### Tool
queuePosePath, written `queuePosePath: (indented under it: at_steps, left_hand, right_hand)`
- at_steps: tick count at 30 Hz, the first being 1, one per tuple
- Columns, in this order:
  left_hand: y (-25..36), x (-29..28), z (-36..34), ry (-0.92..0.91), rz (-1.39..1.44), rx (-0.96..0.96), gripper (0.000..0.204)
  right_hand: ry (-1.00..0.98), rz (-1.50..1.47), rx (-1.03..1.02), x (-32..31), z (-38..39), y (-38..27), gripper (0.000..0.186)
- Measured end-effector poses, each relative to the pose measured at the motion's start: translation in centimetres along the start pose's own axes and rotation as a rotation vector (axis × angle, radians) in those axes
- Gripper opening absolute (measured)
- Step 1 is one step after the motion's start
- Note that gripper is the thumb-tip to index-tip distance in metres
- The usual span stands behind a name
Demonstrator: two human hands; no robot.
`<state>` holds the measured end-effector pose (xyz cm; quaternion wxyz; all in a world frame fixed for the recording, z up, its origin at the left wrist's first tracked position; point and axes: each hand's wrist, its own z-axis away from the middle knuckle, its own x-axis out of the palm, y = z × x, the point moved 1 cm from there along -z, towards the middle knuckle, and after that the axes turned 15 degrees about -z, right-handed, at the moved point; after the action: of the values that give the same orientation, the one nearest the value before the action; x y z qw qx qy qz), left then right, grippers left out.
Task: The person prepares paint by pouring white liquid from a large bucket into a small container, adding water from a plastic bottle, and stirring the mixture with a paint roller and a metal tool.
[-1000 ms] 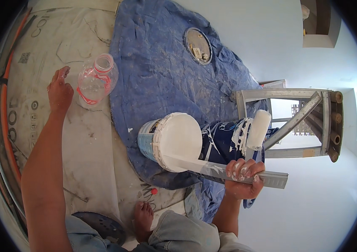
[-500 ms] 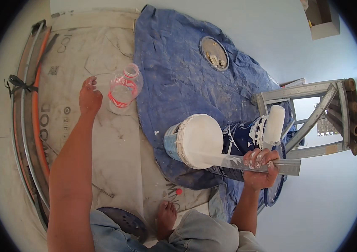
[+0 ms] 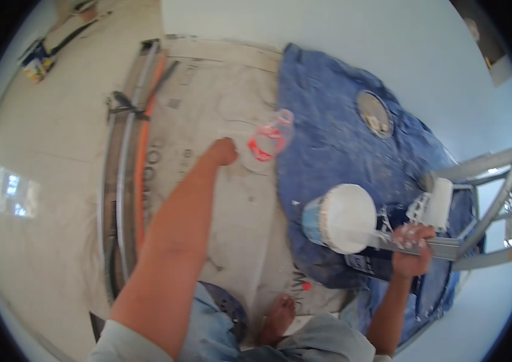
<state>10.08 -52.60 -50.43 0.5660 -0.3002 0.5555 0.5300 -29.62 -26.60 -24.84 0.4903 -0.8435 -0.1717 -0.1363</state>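
My right hand (image 3: 413, 244) grips a flat metal bar (image 3: 446, 248), whose left end reaches into an open bucket of white paint (image 3: 349, 214). My left hand (image 3: 224, 151) is just left of a clear plastic bottle (image 3: 271, 142) with a red label; motion blur hides how its fingers are held and whether they touch it. Behind the right hand, a white paint roller (image 3: 440, 202) lies at a dark blue pail (image 3: 358, 264), which is partly hidden by the bar and bucket.
A creased blue tarp (image 3: 322, 108) bearing a round lid (image 3: 373, 111) lies beside a printed beige floor sheet (image 3: 189, 96). Bundled long strips (image 3: 126, 193) line its left side. A metal ladder (image 3: 497, 253) stands at right, before a white wall (image 3: 226, 18). A container (image 3: 39, 63) sits upper left.
The whole view has shifted, scenery now lying farther right and showing more floor at left. My left hand has moved toward the bottle. My right hand still holds the bar in the bucket.
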Motion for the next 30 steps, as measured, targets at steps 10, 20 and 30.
queuePosePath:
  at_steps: [10,20,30]
  left_hand:
    - [0.0,-3.5,2.4,-0.041,-0.066,0.045,0.034]
    - [-0.3,-3.4,0.8,-0.101,0.085,0.026,0.034]
    - [-1.4,-2.0,1.6,-0.055,0.286,0.053,0.035]
  right_hand:
    - [-0.019,0.166,-0.068,0.7,-0.1,3.1,0.013]
    - [0.038,0.127,-0.052,-0.5,-0.3,-0.8,0.011]
    - [-0.011,-0.106,0.013,1.0,-0.5,2.5,0.012]
